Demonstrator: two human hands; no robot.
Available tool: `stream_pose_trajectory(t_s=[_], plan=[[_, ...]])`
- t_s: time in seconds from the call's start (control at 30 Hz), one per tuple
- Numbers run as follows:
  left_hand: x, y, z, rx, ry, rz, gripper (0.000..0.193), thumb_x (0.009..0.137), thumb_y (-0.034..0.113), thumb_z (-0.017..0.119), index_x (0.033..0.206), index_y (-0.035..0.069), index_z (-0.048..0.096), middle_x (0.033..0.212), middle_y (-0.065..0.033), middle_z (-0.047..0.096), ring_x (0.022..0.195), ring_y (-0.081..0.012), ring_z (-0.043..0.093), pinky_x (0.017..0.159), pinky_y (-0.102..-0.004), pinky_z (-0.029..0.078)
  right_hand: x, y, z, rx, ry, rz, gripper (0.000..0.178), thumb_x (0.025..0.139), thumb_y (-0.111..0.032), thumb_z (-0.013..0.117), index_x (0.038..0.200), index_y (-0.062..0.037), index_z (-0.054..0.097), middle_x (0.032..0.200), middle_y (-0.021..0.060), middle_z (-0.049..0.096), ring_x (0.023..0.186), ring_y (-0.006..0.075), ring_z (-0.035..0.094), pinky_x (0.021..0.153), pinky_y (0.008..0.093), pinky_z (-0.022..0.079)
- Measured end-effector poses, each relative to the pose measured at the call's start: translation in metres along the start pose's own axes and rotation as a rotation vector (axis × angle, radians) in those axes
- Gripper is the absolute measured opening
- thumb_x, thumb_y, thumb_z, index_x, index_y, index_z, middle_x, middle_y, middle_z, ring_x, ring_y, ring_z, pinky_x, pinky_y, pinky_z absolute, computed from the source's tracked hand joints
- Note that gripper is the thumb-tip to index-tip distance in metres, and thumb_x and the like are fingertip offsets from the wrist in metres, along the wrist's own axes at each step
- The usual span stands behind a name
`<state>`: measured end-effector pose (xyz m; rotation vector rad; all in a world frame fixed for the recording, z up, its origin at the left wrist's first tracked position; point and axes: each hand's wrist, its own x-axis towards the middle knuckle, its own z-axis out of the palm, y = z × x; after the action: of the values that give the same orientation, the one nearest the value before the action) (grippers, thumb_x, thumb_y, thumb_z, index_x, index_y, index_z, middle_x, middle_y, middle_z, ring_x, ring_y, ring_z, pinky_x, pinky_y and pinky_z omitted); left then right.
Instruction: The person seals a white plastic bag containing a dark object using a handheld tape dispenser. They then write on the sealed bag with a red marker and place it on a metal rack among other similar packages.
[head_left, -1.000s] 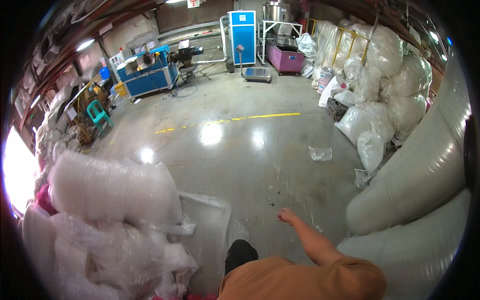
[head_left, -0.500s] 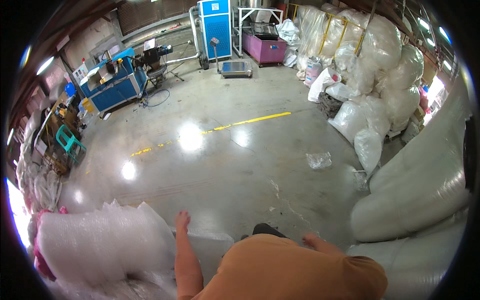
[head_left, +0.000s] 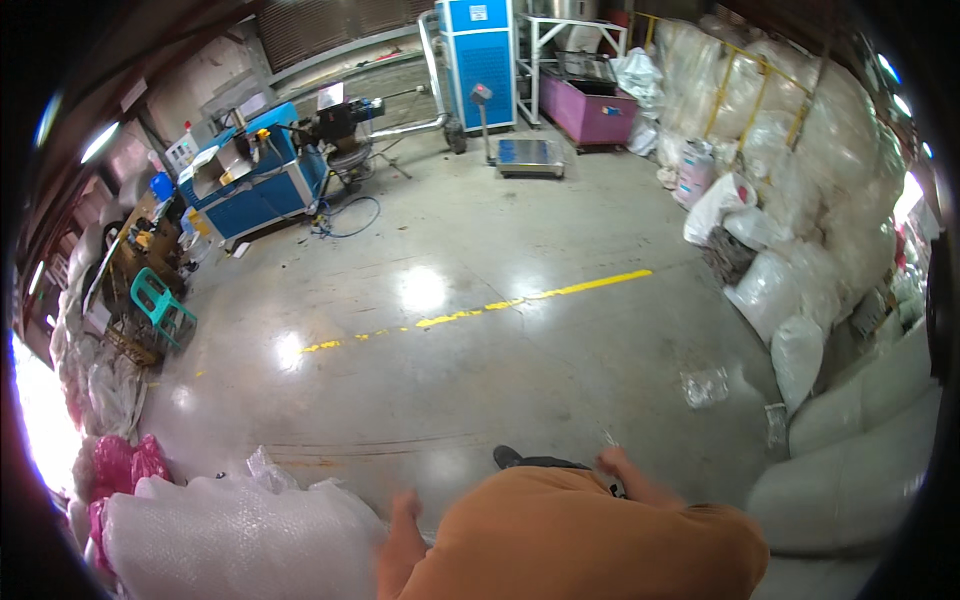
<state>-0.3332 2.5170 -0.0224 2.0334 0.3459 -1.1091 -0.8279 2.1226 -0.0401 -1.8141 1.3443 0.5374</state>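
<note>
My left hand (head_left: pixel 405 506) hangs just right of a large roll of bubble wrap (head_left: pixel 240 540) at the lower left. The hand is smeared by motion, and whether it touches the wrap cannot be made out. My right hand (head_left: pixel 612 462) swings low over the concrete floor, in front of my orange shirt (head_left: pixel 590 530). Its fingers are small and blurred, and I see nothing clearly held in it. A dark shoe (head_left: pixel 507 456) shows between the hands.
Large plastic-wrapped rolls (head_left: pixel 850 500) lie close on the right, with stuffed clear bags (head_left: pixel 800 290) piled beyond. A scrap of clear plastic (head_left: pixel 705 387) lies on the floor. Farther off stand a platform scale (head_left: pixel 530 158), a purple bin (head_left: pixel 588 112), a blue machine (head_left: pixel 255 190) and a green chair (head_left: pixel 160 305).
The whole view has shifted, so the far machines and bags sit farther right and a little lower. My left hand has dropped nearer my body, and a dark shoe now shows ahead of me.
</note>
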Motion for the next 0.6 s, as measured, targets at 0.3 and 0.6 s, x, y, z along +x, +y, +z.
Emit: stream_pose_trajectory(t_s=[0.3,0.6], plan=[[0.072,0.023,-0.084,-0.501,0.172,-0.313,0.027,0.097,0.023,0.065,0.120,0.008,0.061,0.091,-0.0117,0.066,0.074,-0.0247,0.062,0.062,-0.0397,0.051,0.041,-0.670,-0.209,0.120,-0.395,-0.999,0.025,0.096,-0.029,0.069,0.104,-0.0068,0.076,0.094,0.0034,0.074,0.089,0.0116,0.066,0.080,0.0297,0.051],[0.192,0.167,-0.217,-0.768,0.300,-0.221,0.035,0.097,0.025,0.064,0.128,0.008,0.060,0.101,-0.0092,0.068,0.083,-0.0224,0.064,0.067,-0.0376,0.053,-0.176,-1.033,-0.132,-0.040,-1.781,-2.032,0.026,0.093,-0.028,0.073,0.106,-0.0055,0.074,0.106,0.0104,0.069,0.109,0.0294,0.058,0.100,0.0422,0.043]])
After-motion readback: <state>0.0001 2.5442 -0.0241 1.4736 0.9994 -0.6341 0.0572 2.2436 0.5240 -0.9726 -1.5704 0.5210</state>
